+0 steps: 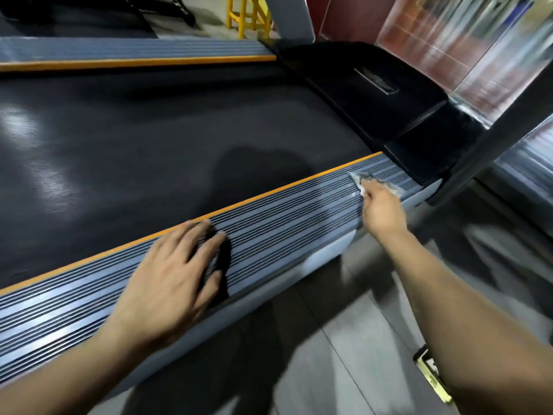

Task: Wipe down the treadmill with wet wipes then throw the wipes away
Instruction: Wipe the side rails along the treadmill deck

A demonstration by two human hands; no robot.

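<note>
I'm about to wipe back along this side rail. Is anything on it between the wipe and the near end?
Yes. The left hand rests flat on the ribbed side rail, partway along the path. The right hand holds the wipe at the rail's far end; the stretch between the two hands looks bare.

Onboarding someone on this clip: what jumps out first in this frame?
First the near ribbed grey side rail with its orange edge strip, running diagonally beside the black treadmill belt. At its far end the right hand presses a wet wipe onto the ribs. Nearer the camera, the left hand rests flat on the same rail, fingers spread.
</note>
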